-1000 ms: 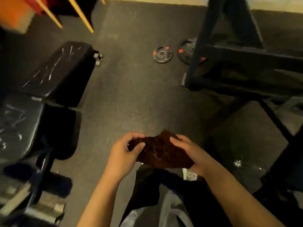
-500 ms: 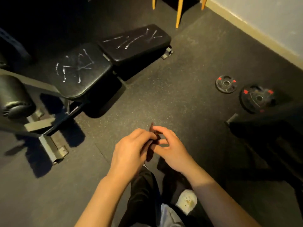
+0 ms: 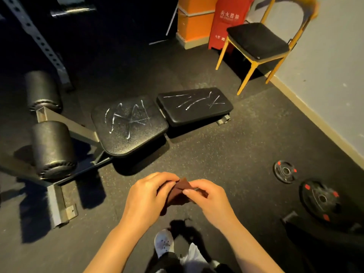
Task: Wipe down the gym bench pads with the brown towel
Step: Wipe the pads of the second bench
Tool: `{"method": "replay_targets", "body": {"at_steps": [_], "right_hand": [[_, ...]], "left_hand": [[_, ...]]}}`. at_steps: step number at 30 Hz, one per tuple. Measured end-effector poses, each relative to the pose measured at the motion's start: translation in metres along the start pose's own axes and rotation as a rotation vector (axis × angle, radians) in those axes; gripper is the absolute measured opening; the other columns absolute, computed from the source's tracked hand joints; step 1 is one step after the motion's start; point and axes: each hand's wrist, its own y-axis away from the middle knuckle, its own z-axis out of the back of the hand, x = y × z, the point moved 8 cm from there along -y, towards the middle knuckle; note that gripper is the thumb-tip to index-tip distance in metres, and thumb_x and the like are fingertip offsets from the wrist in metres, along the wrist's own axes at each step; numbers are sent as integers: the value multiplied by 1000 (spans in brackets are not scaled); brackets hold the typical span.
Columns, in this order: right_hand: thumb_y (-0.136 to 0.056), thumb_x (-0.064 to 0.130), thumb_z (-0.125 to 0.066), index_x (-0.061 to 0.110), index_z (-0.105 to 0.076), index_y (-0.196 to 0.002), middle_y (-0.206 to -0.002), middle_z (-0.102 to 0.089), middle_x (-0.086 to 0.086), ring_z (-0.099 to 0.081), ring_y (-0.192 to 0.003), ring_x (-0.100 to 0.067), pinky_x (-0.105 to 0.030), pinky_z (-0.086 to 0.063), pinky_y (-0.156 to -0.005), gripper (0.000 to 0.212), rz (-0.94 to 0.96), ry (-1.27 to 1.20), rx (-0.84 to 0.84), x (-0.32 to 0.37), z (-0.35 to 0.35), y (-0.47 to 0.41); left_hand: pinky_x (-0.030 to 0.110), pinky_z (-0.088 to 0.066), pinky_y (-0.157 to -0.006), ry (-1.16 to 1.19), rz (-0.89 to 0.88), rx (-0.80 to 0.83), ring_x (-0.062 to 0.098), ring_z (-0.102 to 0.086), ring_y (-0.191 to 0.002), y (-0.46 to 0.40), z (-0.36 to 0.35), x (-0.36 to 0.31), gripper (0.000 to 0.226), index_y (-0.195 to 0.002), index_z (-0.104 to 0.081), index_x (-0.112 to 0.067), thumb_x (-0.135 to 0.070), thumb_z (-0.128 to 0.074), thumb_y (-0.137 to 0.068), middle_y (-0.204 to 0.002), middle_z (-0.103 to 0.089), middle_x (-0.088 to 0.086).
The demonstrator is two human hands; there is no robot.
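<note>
A folded brown towel (image 3: 182, 191) is held in front of me over the floor. My left hand (image 3: 146, 198) grips its left side, and my right hand (image 3: 209, 200) pinches its right side. Ahead lies a black gym bench with a seat pad (image 3: 130, 125) and a back pad (image 3: 194, 106). White streaks mark both pads. Both hands are well short of the bench, and the towel touches neither pad.
Two black foam rollers (image 3: 52, 148) sit on the bench frame at left. A yellow chair (image 3: 260, 44) stands by the wall, next to a red box (image 3: 228, 20). Weight plates (image 3: 320, 199) lie on the floor at right. My white shoe (image 3: 163, 243) is below.
The view has swung left and up, bringing the whole bench, chair and red box into sight. The towel, spread loosely a second ago, is now bunched between both hands.
</note>
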Motion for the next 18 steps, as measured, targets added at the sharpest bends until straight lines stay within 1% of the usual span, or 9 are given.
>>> {"method": "replay_targets", "body": {"at_steps": [3,5,7,10,11,13,15,17,18], "right_hand": [[-85,7,-74,14,-72,-81,-83,-62,-1,-52,-64,-8,-16,-40,-64,8,4,-14,-63,10,7,-25],[-83,9,-76,6,-65,-77,-75,-55,-3,-42,-60,-8,-20,-35,-59,13,-12,0,-84,11,12,-43],[-81,6,-77,0,-57,-75,-65,-44,-1,-36,-60,-12,-26,-32,-58,21,-44,-5,-88,10,18,-66],[-75,6,-69,14,-54,-67,-57,-44,2,-41,-59,-23,-39,-39,-59,18,-91,-57,-86,14,33,-103],[-76,5,-67,17,-52,-65,-55,-44,7,-42,-57,-20,-36,-40,-58,23,-96,-74,-86,18,42,-116],[-84,-4,-64,13,-48,-68,-56,-41,13,-35,-54,-7,-18,-34,-54,28,-85,-105,-91,24,67,-144],[-88,-4,-61,10,-51,-75,-68,-47,10,-41,-62,-7,-14,-35,-58,22,-30,-44,-78,36,97,-175],[-92,-1,-59,20,-55,-84,-87,-57,8,-51,-80,-10,-15,-38,-68,23,56,134,-23,47,120,-206],[-94,2,-57,26,-54,-88,-90,-59,11,-52,-81,-4,-14,-38,-69,25,64,206,11,50,129,-220]], "left_hand": [[20,-46,-77,27,33,-8,2,-63,-91,-27,1,8,21,-105,-67,-37,-32,-57,-87,-111,-63,-25],[15,-46,-73,36,93,-13,1,-64,-86,-42,-2,16,17,-94,-76,-33,-28,-62,-86,-103,-68,-24],[7,-41,-69,50,161,-33,-7,-61,-78,-60,-2,26,13,-94,-78,-29,-20,-72,-88,-93,-72,-22],[5,-39,-64,31,284,-126,-14,-56,-66,-86,8,44,17,-95,-78,-27,-12,-73,-88,-82,-69,-24],[7,-39,-62,10,333,-164,-10,-57,-64,-94,14,50,17,-96,-77,-28,-13,-73,-88,-79,-66,-25],[18,-40,-59,-78,428,-218,0,-56,-58,-108,24,60,18,-101,-75,-28,-15,-71,-90,-74,-62,-22],[31,-45,-64,-173,511,-198,9,-61,-68,-124,26,69,20,-108,-73,-28,-17,-67,-93,-83,-67,-12],[36,-49,-76,-211,573,-107,20,-66,-91,-146,22,75,22,-112,-72,-30,-18,-62,-97,-102,-71,-6],[36,-49,-82,-193,586,-52,20,-64,-99,-158,17,74,23,-111,-71,-31,-17,-59,-98,-106,-70,-6]]}}
